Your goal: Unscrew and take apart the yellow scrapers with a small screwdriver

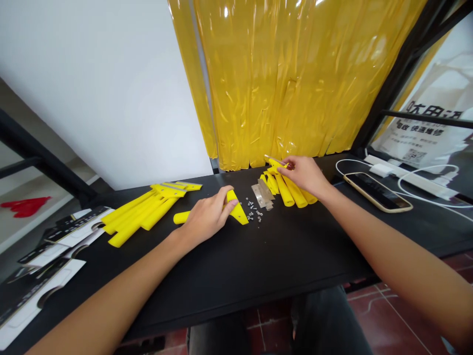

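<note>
My left hand (207,217) is closed around a yellow T-shaped scraper (239,214), whose wide head points right and whose handle sticks out to the left under the hand. Just right of it lie loose small screws and nuts (253,211). Several thin metal blades (261,195) are stacked behind these. Farther right, the fingers of my right hand (303,173) pinch together over a pile of yellow scraper handles (286,191). A thin pale strip (272,158) shows at its fingertips; I cannot make out what exactly it is.
Yellow scrapers with metal edges (148,209) are piled on the left of the black table (295,251). Printed card sleeves (62,251) lie at the left end. At right are a phone (379,191), white cables and a power strip (414,177). A yellow plastic curtain (277,88) hangs behind.
</note>
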`<state>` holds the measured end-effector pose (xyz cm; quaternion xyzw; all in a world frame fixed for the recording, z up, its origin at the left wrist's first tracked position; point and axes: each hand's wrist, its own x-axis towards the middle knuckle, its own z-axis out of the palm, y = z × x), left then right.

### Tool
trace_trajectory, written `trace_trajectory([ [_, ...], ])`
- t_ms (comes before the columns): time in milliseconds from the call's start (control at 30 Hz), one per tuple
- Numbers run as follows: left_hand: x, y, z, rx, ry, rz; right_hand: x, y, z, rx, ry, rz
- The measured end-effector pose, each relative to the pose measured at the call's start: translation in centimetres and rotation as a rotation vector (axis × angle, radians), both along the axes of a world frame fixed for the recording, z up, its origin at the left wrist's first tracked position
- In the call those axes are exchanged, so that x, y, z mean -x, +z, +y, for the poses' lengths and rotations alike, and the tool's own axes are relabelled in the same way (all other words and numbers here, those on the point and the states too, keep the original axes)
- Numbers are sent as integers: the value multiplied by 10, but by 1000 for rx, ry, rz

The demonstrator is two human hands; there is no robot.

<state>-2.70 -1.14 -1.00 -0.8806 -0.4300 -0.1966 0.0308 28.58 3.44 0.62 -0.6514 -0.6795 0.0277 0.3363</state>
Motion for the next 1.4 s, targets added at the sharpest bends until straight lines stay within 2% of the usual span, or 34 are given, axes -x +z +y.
trace_trajectory([
  [133,0,-2,1,13,-19,-46,23,-11,-10,31,-74,-205],
  [267,1,-6,2,28,-26,-79,38,-23,-12,32,-46,-359],
  [400,2,-4,0,6,-55,-71,34,-25,-9,31,-57,-373],
  [500,4,0,-1,15,-49,-98,31,-17,-11,-9,-48,-239],
  [567,5,3,0,15,-10,-142,35,-10,-17,-52,47,-14],
  [633,6,4,1,9,17,-192,44,-5,-27,-60,239,231],
  [700,5,4,1,1,24,-230,58,-4,-38,40,443,388],
  [800,1,3,-4,-17,44,-242,79,-9,-52,280,702,468],
  [900,-3,3,-13,-30,55,-259,92,-15,-59,390,805,522],
  [967,-6,5,-17,29,50,-330,95,-16,-59,367,800,586],
  [1033,-8,8,-17,157,25,-500,93,-14,-55,310,748,661],
  [1133,-9,8,-8,347,-25,-831,81,-5,-46,255,607,818],
  [1200,-9,4,1,417,-13,-919,62,4,-37,219,511,958],
  [1300,-5,-8,13,435,45,-840,23,21,-23,114,460,1024],
  [1400,-3,-19,17,346,5,-651,-18,32,-8,151,491,975],
])
